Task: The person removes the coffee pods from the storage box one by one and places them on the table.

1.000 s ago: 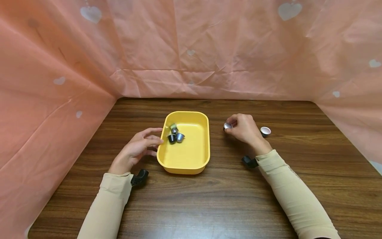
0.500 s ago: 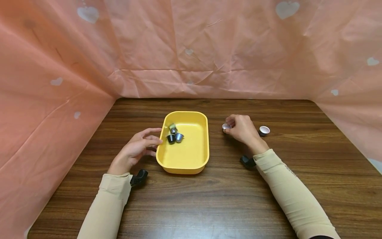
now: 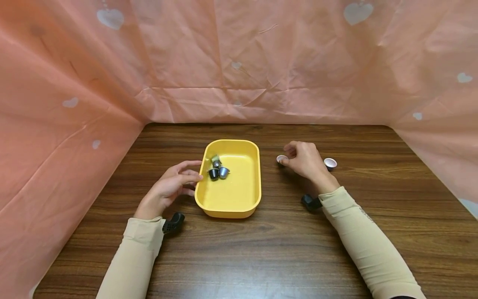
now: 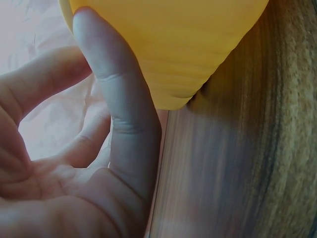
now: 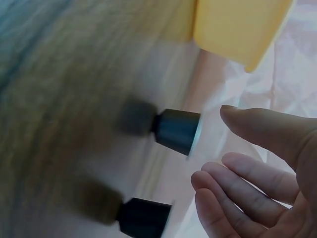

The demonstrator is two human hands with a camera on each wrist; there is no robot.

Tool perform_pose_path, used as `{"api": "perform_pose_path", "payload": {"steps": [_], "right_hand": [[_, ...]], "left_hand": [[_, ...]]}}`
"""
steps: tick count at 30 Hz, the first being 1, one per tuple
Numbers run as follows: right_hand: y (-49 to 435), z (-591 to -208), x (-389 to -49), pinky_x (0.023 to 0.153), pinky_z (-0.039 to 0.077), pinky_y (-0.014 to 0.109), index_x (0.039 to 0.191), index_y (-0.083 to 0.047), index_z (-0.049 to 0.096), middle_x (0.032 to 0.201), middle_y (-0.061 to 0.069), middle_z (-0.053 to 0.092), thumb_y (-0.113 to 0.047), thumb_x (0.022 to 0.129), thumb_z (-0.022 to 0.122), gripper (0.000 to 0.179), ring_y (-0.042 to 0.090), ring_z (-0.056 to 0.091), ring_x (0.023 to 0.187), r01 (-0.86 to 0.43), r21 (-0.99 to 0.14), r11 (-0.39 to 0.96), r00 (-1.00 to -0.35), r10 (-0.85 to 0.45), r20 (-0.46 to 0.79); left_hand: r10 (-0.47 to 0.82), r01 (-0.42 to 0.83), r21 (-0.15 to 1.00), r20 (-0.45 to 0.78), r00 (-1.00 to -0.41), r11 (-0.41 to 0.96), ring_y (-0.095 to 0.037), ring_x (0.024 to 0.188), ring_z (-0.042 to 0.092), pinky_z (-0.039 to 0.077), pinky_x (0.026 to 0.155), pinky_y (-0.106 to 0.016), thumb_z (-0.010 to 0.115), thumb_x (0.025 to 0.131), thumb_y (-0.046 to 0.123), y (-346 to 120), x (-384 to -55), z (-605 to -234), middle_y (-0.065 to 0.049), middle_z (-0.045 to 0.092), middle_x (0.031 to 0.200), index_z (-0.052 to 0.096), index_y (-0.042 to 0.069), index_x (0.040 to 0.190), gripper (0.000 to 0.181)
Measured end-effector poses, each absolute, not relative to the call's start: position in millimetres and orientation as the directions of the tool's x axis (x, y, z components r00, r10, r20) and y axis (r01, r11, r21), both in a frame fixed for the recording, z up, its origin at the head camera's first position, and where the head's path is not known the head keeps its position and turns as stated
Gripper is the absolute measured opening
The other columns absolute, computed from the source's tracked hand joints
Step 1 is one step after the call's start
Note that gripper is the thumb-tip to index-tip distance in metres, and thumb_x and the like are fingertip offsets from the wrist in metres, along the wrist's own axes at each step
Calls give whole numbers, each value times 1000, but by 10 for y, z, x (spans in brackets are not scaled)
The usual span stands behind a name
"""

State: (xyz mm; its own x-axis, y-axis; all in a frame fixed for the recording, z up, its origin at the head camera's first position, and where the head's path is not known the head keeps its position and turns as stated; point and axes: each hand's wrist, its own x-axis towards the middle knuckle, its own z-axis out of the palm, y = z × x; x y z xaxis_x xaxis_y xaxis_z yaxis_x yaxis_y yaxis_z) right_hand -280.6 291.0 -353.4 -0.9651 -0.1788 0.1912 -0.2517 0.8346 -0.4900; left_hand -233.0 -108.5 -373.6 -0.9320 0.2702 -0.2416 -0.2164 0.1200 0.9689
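Observation:
My left hand [image 3: 168, 189] rests with extended fingers against the left side of a yellow tray [image 3: 228, 214]; in the left wrist view, the thumb [image 4: 116, 84] lies along the tray's wall [image 4: 183, 39]. Inside are several coffee capsules: a black one [image 3: 213, 174], a blue-grey one [image 3: 223, 172], and a greenish one [image 3: 215, 159] beside a dark one [image 3: 217, 165]. Right of the tray, my right hand [image 3: 304, 160] hovers by a dark coffee capsule [image 5: 177, 130] standing lid up on the table. In the right wrist view, its loosely bent fingers [image 5: 242, 193] are apart from that capsule.
A second dark capsule [image 3: 330, 163] with a pale lid stands upright to the right of my right hand. The brown wooden table [image 3: 239, 253] ends at a pink curtain [image 3: 261, 74] behind and at both sides.
My right hand has let go of the capsule and drawn slightly away to the right; the capsule, tilted earlier, now stands on the table. The left hand stays at the tray.

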Motion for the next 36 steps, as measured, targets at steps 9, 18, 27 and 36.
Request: {"api": "perform_pose_path", "payload": {"steps": [9,18,27,36], "right_hand": [[2944,-3368,-2714,94,61,45,125,-2,76,117,17,80,-27,94,83,40,33,77,107,-239,-600,763,-969,-151,195],[3000,-3075,-2602,91,60,20,134,-1,71,118,0,82,-22,99,81,42,8,77,106,-171,-931,322,-967,-234,96],[2953,-2988,-2534,97,63,28,122,-1,76,113,4,82,3,100,71,23,16,80,108,-154,-983,-105,-927,-328,180],[2676,-2892,-2546,100,62,30,127,7,70,112,4,82,4,99,71,28,17,79,108,-172,-979,-109,-924,-327,199]], "left_hand": [[273,-218,967,-246,-930,130,-18,91,67,64,76,-33,70,102,10,-1086,-2321,-3738,-5,71,111,44,8,162,65],[269,-211,969,-240,-933,132,-16,92,65,64,75,-32,69,102,10,-1078,-2327,-3729,-5,71,111,44,7,161,64],[265,-216,968,-244,-933,129,-18,93,67,65,74,-31,69,102,9,-1080,-2341,-3719,-8,71,114,45,6,160,63],[266,-209,969,-237,-934,132,-19,94,67,65,75,-32,69,102,9,-1088,-2331,-3714,-9,70,115,45,7,161,64]]}}
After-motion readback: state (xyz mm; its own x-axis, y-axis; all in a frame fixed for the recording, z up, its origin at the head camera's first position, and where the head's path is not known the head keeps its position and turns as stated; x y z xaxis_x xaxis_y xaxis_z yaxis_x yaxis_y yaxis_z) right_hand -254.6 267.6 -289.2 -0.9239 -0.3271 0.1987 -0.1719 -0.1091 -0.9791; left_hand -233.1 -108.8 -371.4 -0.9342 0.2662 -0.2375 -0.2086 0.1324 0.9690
